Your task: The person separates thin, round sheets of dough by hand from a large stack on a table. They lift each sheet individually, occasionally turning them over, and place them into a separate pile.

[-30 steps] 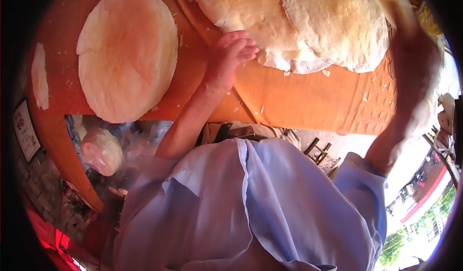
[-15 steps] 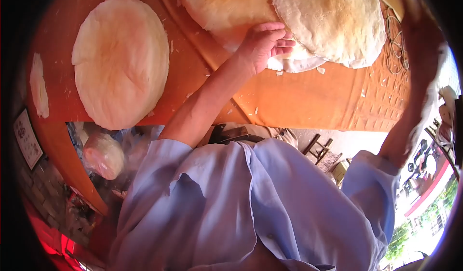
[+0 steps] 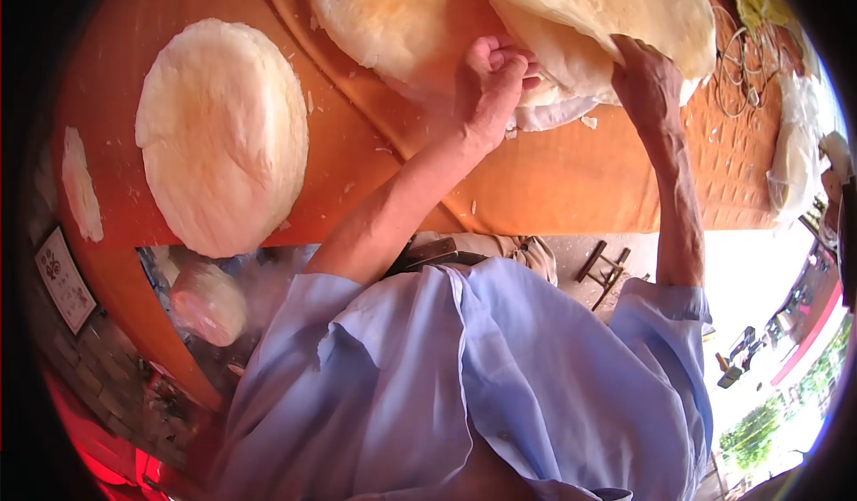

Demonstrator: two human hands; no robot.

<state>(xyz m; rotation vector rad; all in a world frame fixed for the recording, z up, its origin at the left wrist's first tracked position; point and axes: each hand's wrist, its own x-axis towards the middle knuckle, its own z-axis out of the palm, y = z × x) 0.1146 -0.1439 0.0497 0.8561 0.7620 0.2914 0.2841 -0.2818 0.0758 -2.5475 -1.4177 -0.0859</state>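
A pile of large round flatbreads (image 3: pixel 589 6) lies at the top of the view, its upper bread raised and bent along the near edge. My right hand (image 3: pixel 647 77) is closed on that edge, with the fingertips hidden under the bread. My left hand (image 3: pixel 491 91) is beside the pile's left edge, fingers curled in. What they hold, if anything, is hidden. Another pale flatbread (image 3: pixel 384 19) lies to the left, partly behind my left hand. Thin whitish wrapping (image 3: pixel 553 115) shows under the pile.
A thick stack of round flatbreads (image 3: pixel 223 135) stands on the left of the orange-covered table (image 3: pixel 553 189). A torn bread strip (image 3: pixel 80 184) lies farther left. Cord loops (image 3: pixel 741 73) and a clear plastic bag (image 3: pixel 793 153) are at the right. Below are a wrapped bundle (image 3: pixel 210 305) and a small stool (image 3: pixel 605 269).
My right hand has come in from the far right and taken hold of the top flatbread, lifting its near edge. My left hand has turned, its fingers more curled. The view has shifted slightly.
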